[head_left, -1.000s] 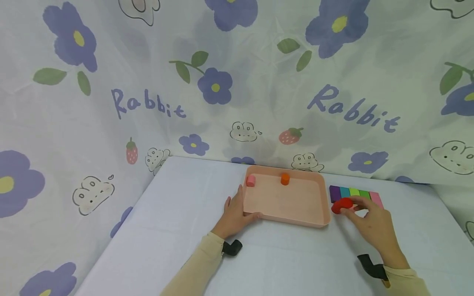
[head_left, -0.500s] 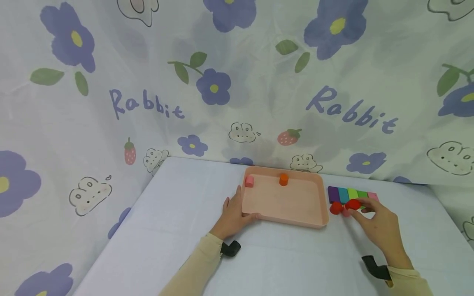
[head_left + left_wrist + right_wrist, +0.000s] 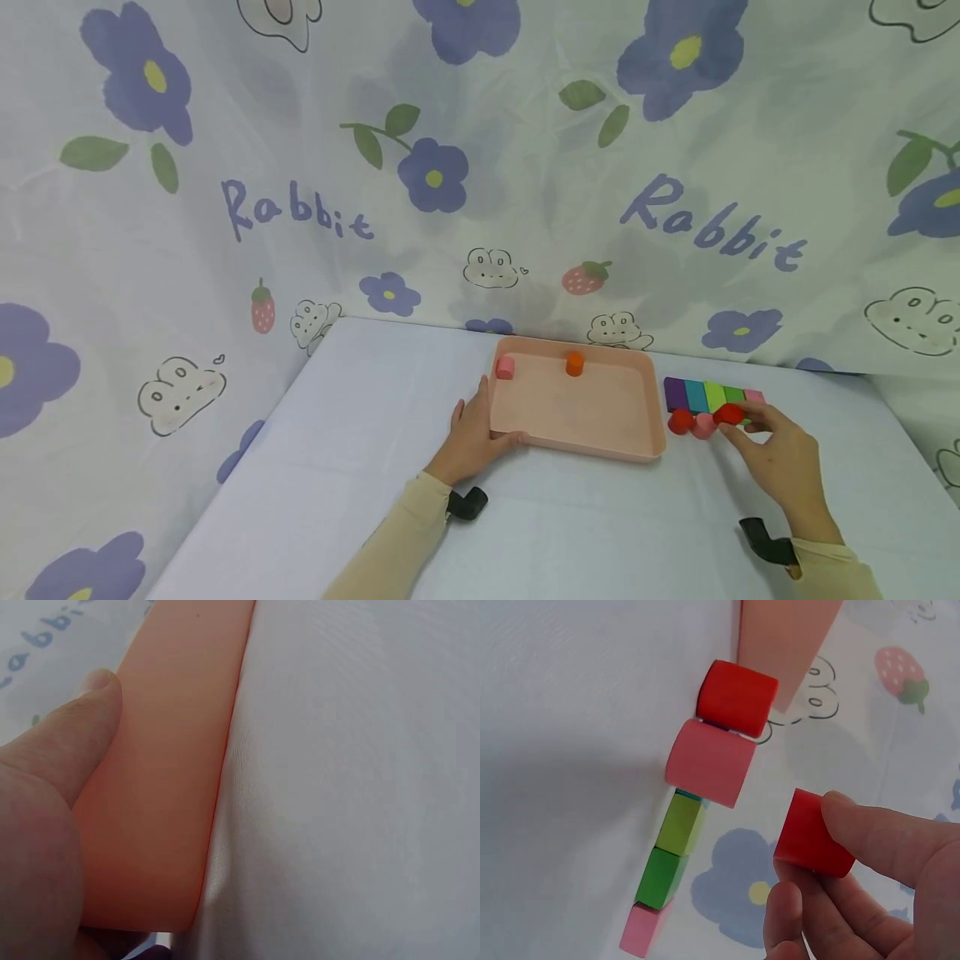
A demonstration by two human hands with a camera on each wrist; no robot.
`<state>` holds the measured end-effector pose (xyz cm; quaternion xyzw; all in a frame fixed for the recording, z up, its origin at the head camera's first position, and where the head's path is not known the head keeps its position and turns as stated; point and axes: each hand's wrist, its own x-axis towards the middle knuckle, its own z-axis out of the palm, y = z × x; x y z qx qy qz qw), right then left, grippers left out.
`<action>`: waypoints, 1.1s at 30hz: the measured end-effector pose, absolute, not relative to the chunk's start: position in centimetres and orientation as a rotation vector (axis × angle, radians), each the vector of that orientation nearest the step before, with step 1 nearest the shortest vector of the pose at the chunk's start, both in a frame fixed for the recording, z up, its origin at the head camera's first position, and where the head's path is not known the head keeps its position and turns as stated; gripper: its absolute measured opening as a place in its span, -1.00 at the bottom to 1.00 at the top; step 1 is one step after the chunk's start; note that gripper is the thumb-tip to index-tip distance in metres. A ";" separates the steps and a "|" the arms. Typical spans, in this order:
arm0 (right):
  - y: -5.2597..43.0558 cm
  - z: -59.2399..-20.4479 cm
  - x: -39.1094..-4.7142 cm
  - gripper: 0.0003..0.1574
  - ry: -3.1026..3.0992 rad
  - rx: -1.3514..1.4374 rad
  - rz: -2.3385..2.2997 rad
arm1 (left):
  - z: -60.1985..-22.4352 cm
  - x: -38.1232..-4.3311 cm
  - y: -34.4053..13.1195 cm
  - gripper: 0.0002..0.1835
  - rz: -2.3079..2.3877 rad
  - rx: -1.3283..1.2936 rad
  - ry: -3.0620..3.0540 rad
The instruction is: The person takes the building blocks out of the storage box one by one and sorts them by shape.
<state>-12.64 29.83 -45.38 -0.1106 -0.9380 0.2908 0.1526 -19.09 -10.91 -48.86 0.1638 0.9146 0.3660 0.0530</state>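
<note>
My left hand [image 3: 468, 442] lies spread round the near left corner of a pale orange tray [image 3: 585, 448], fingers along its side and thumb at the front rim. In the left wrist view, the thumb touches the tray wall [image 3: 157, 772]. My right hand [image 3: 783, 458] pinches a red cylinder block [image 3: 810, 832] between thumb and fingers, raised above the table. Beside it stand a pink cylinder [image 3: 703, 427] and another red cylinder [image 3: 681, 422], close together right of the tray. Inside the tray are a pink block [image 3: 506, 367] and an orange cylinder [image 3: 574, 364].
Behind the cylinders runs a row of coloured blocks, from a purple one [image 3: 677, 396] to a pink one [image 3: 754, 397]; the right hand partly covers it. A patterned curtain [image 3: 480, 192] hangs at the back of the white table [image 3: 390, 392].
My right hand has moved to the right with the red cylinder, exposing the other red cylinder and the pink one. The left hand and tray have stayed in place.
</note>
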 end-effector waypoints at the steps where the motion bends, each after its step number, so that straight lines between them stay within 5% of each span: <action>1: 29.9 -45.5 -12.7 -0.39 -2.692 -0.321 0.831 | -48.9 -19.1 -10.9 0.29 1.112 0.499 2.780; 33: 31.2 -46.8 -13.3 -0.44 -2.843 -0.332 0.836 | -48.9 -19.0 -11.0 0.30 1.137 0.493 2.762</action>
